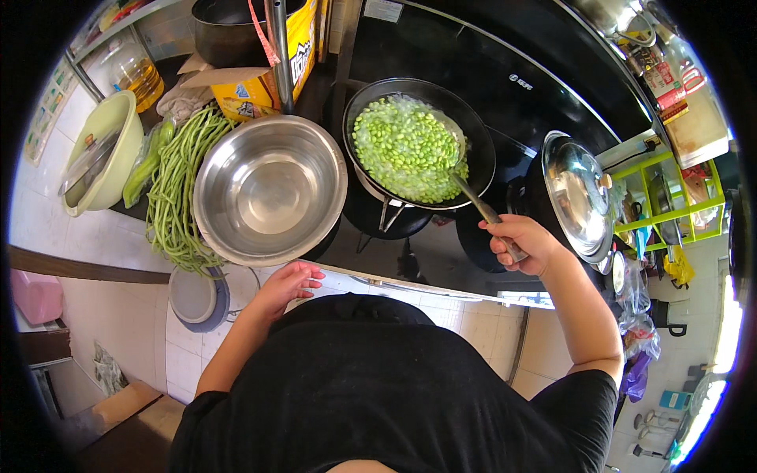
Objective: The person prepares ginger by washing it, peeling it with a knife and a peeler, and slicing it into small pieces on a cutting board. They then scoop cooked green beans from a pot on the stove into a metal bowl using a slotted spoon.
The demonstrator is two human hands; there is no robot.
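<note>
My right hand (521,245) is wrapped round the handle of a long-handled cooking utensil (479,200). Its lower end dips among shelled green beans (408,147), so I cannot see its shape. Pale, steaming liquid surrounds the beans in a black wok (482,144) on the stove. My left hand (292,285) hangs just in front of a steel basin (317,154), palm turned inward, fingers loosely bent and holding nothing. The basin is wide, shiny and bare inside, standing left of the wok.
Long green beans (171,189) spill over the counter edge left of the basin. Behind stand a yellow box (244,93) and a dark pot (225,33). A pot with a glass lid (579,197) sits right of the wok. At far left is a pale green basin (89,189).
</note>
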